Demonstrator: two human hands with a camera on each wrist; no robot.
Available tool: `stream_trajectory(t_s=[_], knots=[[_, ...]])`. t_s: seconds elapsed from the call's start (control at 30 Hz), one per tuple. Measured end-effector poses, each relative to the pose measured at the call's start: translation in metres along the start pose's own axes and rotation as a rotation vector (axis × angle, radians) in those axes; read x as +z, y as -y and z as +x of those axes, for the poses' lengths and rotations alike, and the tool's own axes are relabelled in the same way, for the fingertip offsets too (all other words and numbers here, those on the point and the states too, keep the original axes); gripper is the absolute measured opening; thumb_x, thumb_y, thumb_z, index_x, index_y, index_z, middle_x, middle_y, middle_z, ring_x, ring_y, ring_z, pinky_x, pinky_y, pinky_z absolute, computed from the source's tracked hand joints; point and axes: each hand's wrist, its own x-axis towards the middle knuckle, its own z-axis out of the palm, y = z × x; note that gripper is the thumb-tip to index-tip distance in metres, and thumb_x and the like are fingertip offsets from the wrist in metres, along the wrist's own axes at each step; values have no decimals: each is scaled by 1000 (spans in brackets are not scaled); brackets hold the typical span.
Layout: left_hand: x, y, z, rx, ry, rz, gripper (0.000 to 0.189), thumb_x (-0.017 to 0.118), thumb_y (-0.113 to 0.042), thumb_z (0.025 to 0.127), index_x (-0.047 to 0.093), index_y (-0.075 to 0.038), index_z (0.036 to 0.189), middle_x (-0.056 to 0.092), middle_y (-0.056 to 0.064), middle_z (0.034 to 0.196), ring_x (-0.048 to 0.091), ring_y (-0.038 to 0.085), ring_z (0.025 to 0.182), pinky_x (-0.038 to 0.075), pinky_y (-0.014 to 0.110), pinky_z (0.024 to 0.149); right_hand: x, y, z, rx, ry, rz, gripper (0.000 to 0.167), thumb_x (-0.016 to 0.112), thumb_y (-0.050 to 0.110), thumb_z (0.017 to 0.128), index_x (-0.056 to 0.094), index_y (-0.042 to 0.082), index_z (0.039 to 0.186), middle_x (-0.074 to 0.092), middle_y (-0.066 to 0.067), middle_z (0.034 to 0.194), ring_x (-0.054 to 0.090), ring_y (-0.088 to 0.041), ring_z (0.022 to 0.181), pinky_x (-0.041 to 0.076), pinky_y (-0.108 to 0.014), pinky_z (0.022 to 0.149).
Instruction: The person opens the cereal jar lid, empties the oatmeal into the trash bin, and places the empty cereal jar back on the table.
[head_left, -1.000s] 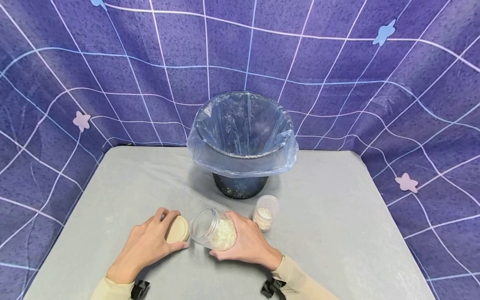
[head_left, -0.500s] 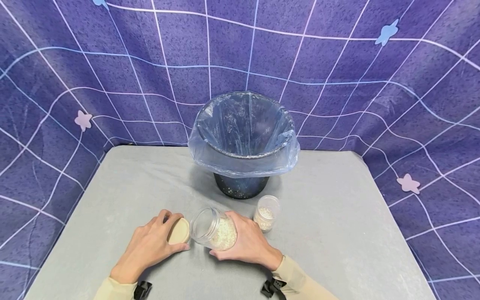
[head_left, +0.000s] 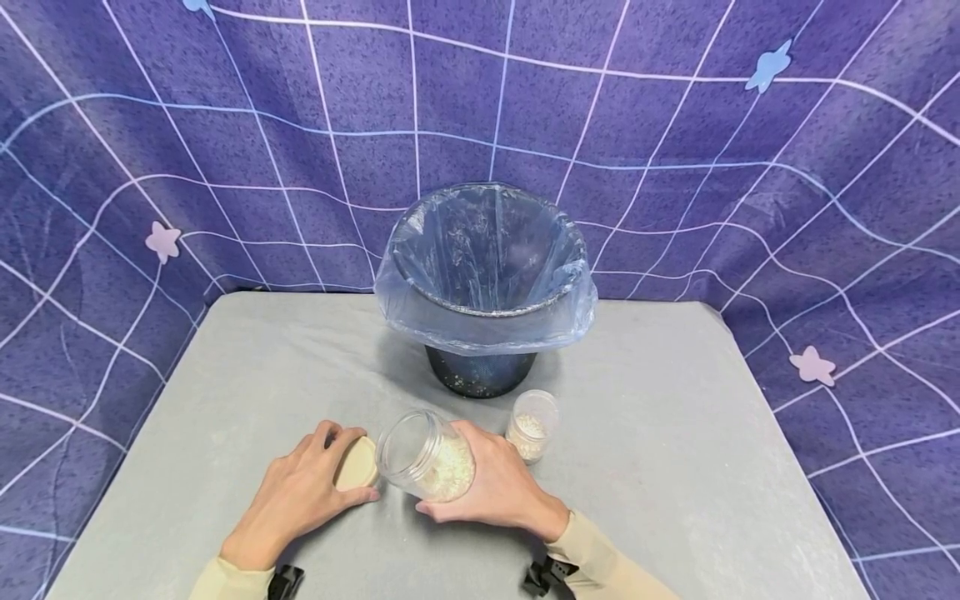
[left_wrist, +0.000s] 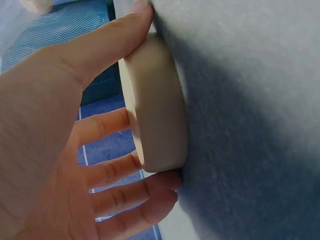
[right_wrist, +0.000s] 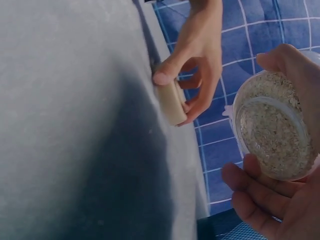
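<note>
In the head view my left hand (head_left: 300, 487) pinches a round cream lid (head_left: 356, 464) between thumb and fingers. The left wrist view shows the lid's smooth side (left_wrist: 160, 110) close against the grey tabletop. My right hand (head_left: 498, 483) grips a clear, wide-mouthed jar (head_left: 408, 450), tilted so its open mouth points left, beside the lid. Pale flakes lie in its base end, seen through the bottom in the right wrist view (right_wrist: 272, 132). Just past my right fingers stands a smaller clear container (head_left: 533, 425), partly filled with similar pale bits.
A dark bin (head_left: 480, 375) lined with a translucent blue bag (head_left: 487, 329) stands at the middle back of the grey cloth-covered table (head_left: 645, 467). Purple gridded curtains (head_left: 450, 100) with star shapes enclose the back and both sides.
My left hand and the lid have shifted very slightly towards me. The jar's mouth has risen a little in my right hand. The bin and small container stay in place.
</note>
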Motion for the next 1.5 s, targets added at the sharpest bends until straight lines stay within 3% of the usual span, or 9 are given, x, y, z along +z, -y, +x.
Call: stream_trajectory(t_s=[0.2, 0.57, 0.9, 1.17, 1.37, 1.5], knots=[[0, -1, 1, -14, 22, -4, 83, 90, -69, 70, 68, -23, 135, 61, 5, 121, 68, 31, 100, 53, 49, 55, -10, 10, 0, -8, -7, 27, 84, 96, 63, 62, 62, 24, 127, 68, 16, 102, 64, -2, 85, 54, -21, 72], [0, 0, 2, -2, 25, -6, 83, 91, -67, 71, 68, -22, 136, 61, 5, 120, 67, 30, 98, 53, 49, 56, -39, 24, 5, -81, -36, 165, 85, 101, 51, 62, 62, 25, 134, 72, 14, 114, 69, -3, 100, 59, -25, 87], [0, 0, 3, -14, 67, 8, 82, 90, -66, 74, 67, -20, 138, 60, 8, 122, 67, 31, 100, 55, 51, 60, -71, 22, 18, -161, -42, 189, 89, 102, 43, 63, 61, 18, 138, 70, 9, 120, 67, -8, 107, 58, -30, 93], [-2, -2, 4, -16, 57, 4, 84, 84, -74, 76, 67, -21, 139, 60, 5, 121, 66, 28, 99, 54, 50, 62, -92, 18, 19, -139, -57, 184, 86, 102, 43, 63, 63, 25, 137, 71, 11, 120, 69, -9, 106, 60, -32, 91], [-3, -3, 5, -69, 66, 1, 79, 69, -81, 86, 69, -21, 137, 61, 2, 119, 64, 24, 95, 53, 48, 64, -112, 15, 21, -119, -59, 197, 88, 103, 39, 63, 63, 25, 141, 71, 11, 125, 70, -12, 110, 60, -35, 95], [-3, -1, 4, -77, 56, -7, 74, 66, -79, 90, 70, -20, 135, 62, 3, 119, 65, 26, 99, 54, 52, 66, -126, 12, 23, -100, -60, 174, 92, 103, 39, 63, 62, 25, 145, 71, 11, 128, 70, -12, 112, 59, -37, 96]])
